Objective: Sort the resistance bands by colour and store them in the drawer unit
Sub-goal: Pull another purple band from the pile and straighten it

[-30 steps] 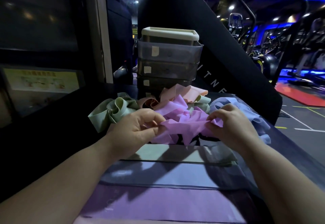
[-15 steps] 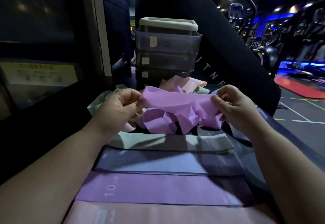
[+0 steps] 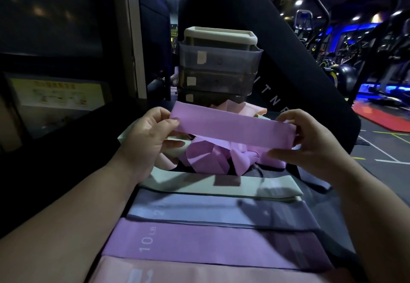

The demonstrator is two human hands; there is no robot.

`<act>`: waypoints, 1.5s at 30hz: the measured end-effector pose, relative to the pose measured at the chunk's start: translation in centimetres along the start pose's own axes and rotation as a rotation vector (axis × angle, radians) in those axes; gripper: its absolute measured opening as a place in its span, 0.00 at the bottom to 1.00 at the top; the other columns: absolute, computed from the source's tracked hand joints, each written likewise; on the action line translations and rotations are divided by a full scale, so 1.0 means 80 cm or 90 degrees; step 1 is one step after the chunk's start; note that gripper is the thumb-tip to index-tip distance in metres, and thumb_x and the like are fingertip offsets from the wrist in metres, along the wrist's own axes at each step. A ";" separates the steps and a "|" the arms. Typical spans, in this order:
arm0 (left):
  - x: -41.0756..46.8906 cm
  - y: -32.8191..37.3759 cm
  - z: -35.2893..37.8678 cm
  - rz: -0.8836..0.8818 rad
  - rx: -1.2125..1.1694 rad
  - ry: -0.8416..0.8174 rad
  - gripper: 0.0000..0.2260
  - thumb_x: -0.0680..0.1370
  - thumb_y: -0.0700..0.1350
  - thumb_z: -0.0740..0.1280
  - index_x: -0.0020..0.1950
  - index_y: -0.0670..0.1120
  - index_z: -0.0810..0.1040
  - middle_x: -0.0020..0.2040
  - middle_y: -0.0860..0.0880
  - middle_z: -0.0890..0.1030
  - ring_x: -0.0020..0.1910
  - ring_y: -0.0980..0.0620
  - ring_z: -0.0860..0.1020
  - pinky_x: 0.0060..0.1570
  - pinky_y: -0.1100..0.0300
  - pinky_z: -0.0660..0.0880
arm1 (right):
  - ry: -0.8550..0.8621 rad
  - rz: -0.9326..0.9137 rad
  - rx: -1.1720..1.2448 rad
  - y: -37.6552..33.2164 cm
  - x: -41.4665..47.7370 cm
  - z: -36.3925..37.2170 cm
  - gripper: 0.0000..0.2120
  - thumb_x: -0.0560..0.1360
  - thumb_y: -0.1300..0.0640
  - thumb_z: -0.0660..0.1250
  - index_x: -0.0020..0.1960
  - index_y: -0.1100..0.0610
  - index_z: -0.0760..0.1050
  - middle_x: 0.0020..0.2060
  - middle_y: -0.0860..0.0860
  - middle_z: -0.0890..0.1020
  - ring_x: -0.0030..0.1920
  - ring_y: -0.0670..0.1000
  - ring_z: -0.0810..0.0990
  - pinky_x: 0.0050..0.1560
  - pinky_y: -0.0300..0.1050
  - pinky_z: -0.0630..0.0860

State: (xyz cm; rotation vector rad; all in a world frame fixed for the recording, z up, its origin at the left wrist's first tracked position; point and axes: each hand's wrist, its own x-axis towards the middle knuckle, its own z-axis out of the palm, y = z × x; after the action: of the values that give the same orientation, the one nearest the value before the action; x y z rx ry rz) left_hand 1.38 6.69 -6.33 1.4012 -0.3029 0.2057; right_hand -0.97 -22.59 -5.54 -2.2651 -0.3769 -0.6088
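Head view shows me a purple band (image 3: 233,130) pulled flat in the air between both hands, its long axis running left to right and dipping a little toward the right. The left hand (image 3: 146,140) pinches the left end between thumb and curled fingers, and the right hand (image 3: 310,143) pinches the right end the same way, so neither is nearer than the other. Straight below and closer to me lies the flat purple band marked 10 LB (image 3: 210,245), parallel to the held one, between a blue-grey band (image 3: 210,212) and a pink band (image 3: 199,274). I judge the held band belongs on it. It looks thin, smooth and limp, a matching lilac. The drawer unit (image 3: 218,67) stands beyond, behind a tangled purple heap (image 3: 213,158)
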 end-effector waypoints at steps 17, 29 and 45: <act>0.000 0.002 -0.003 0.006 -0.032 -0.008 0.05 0.81 0.48 0.60 0.47 0.51 0.72 0.33 0.50 0.77 0.29 0.52 0.78 0.35 0.48 0.77 | 0.057 -0.075 0.262 -0.006 -0.003 -0.002 0.12 0.68 0.66 0.70 0.46 0.52 0.76 0.37 0.45 0.82 0.38 0.45 0.77 0.40 0.34 0.73; -0.002 0.000 -0.007 -0.023 0.128 -0.072 0.05 0.78 0.44 0.67 0.47 0.48 0.71 0.29 0.54 0.68 0.26 0.57 0.64 0.38 0.44 0.75 | -0.114 0.091 0.331 0.002 -0.004 -0.010 0.14 0.73 0.64 0.63 0.43 0.50 0.84 0.42 0.52 0.83 0.43 0.50 0.79 0.43 0.43 0.75; -0.008 0.012 -0.004 -0.025 0.135 -0.109 0.13 0.71 0.52 0.65 0.38 0.42 0.70 0.23 0.52 0.65 0.18 0.57 0.61 0.19 0.69 0.65 | -0.184 0.080 0.495 -0.002 -0.006 -0.007 0.22 0.52 0.45 0.83 0.37 0.55 0.80 0.32 0.51 0.80 0.32 0.46 0.77 0.35 0.36 0.74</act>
State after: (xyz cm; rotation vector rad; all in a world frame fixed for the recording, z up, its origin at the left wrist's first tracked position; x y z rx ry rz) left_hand 0.48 7.19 -5.66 1.6366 -0.4045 0.0866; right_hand -1.62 -22.94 -5.36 -1.5979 -0.5017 -0.0330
